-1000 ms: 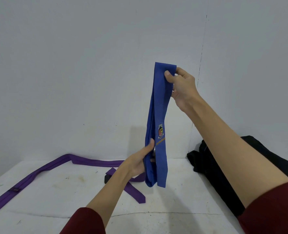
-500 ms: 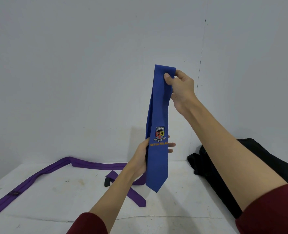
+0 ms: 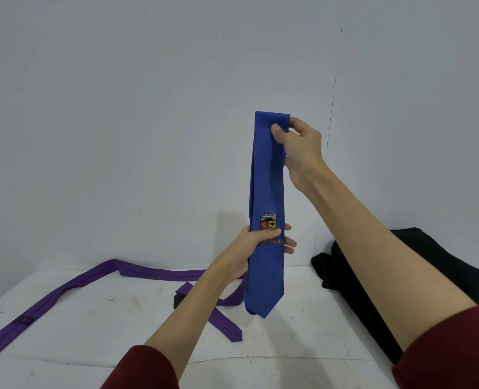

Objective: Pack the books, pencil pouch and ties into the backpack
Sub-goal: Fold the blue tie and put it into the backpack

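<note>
A blue tie [image 3: 267,178] with a school crest hangs folded in the air above the table. My right hand [image 3: 297,148] pinches its folded top. My left hand [image 3: 256,245] grips it lower down, just under the crest, with the thumb across the front. The tie's pointed tip hangs just above the table. A purple tie [image 3: 98,282] lies stretched across the white table from the left edge to behind the blue one. The black backpack [image 3: 373,279] lies on the table at the right, partly hidden by my right forearm. No books or pouch are in view.
The white table [image 3: 106,327] is stained and meets a plain grey wall [image 3: 148,108] at the back. A small black item [image 3: 178,300] lies beside the purple tie's narrow end.
My left hand slid from the tie's lower folds up to just under the crest. The twisted tie turned to face me flat and hangs straight. My right hand stayed at the top.
</note>
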`<state>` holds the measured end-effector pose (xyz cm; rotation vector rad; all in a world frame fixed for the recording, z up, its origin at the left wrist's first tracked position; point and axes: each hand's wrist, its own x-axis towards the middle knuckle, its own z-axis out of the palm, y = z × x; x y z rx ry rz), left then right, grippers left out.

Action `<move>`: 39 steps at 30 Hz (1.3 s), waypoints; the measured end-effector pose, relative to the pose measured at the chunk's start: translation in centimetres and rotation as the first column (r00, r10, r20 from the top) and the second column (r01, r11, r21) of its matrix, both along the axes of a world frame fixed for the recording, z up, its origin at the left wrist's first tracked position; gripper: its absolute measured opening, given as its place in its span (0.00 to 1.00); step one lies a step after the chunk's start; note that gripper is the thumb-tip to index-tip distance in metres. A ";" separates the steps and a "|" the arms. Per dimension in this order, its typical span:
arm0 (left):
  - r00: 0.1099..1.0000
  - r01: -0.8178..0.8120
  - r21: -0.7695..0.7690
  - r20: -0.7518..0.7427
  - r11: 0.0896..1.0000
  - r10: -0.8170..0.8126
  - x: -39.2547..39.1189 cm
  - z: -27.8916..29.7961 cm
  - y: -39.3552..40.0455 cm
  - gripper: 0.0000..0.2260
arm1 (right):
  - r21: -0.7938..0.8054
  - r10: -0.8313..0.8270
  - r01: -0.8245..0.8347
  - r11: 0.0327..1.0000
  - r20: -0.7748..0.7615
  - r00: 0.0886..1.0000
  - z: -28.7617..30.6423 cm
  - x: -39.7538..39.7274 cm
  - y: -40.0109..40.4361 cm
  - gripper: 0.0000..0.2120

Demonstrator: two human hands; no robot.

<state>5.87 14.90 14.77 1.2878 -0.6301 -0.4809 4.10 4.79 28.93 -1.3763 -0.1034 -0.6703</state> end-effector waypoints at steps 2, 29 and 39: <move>1.000 0.025 0.014 -0.003 1.000 -0.025 -0.4 -0.1 0.1 0.07 | -0.018 -0.004 0.004 1.000 -0.001 1.000 -0.1 -0.1 0.0 0.06; 0.986 -0.108 0.006 0.131 0.994 0.106 -2.2 2.4 0.7 0.05 | -0.123 -0.178 0.170 0.978 -0.054 0.983 -2.6 1.1 -1.7 0.03; 0.970 -0.229 0.114 0.110 0.967 0.217 -0.4 2.2 1.8 0.06 | -0.154 0.323 -0.479 0.864 -0.560 0.763 -9.6 -0.4 -3.3 0.19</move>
